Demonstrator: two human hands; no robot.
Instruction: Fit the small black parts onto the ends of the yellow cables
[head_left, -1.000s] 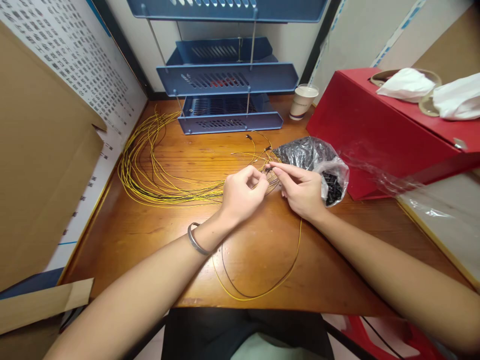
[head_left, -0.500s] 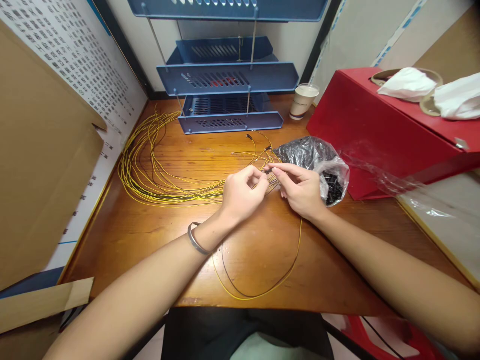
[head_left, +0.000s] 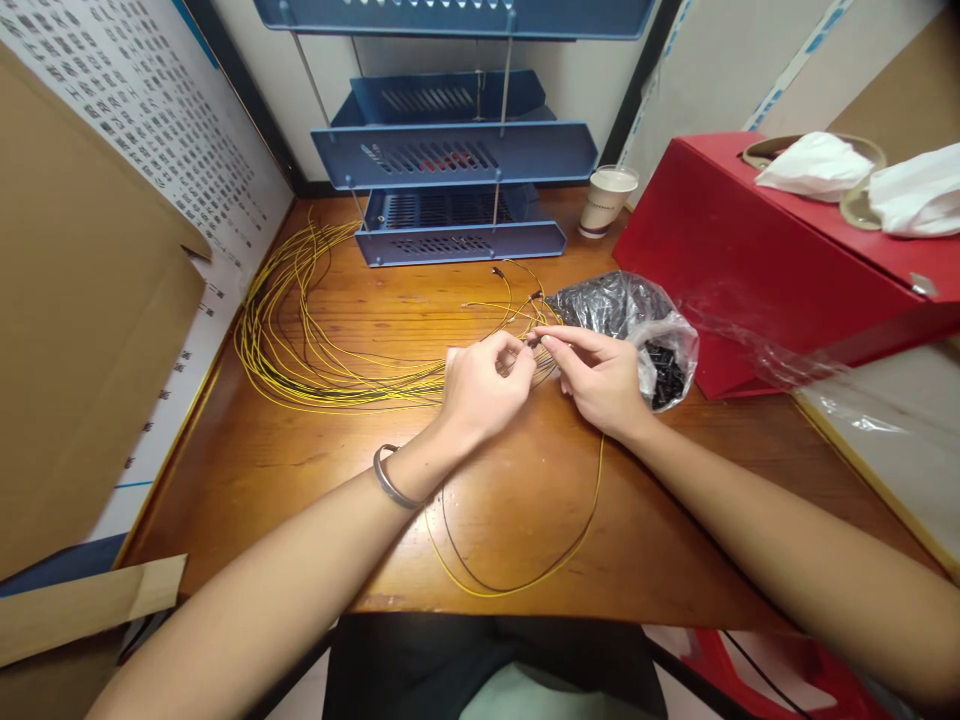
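Note:
My left hand [head_left: 487, 385] is closed in a pinch, its thumb and index fingertips on a small black connector [head_left: 534, 342]. From the other side, my right hand [head_left: 604, 378] pinches with thumb and forefinger at the same spot, where the wire end is mostly hidden by fingers. A yellow-and-black wire [head_left: 525, 588] drops from under the right hand and loops across the table front toward the left forearm. Behind the left hand spreads a bundle of yellow and black wires [head_left: 300, 385]. A few loose ends with black connectors [head_left: 498, 272] lie just beyond the hands.
Right of my hands lies a clear plastic bag [head_left: 611, 300] of small black parts. Blue tiered trays [head_left: 461, 245] stand at the back beside a paper cup [head_left: 606, 200]. A red box [head_left: 697, 260] bounds the right side, and cardboard [head_left: 90, 300] the left.
Both hands stay pinched together at almost the same place. The view has shifted very slightly; nothing else visibly moves.

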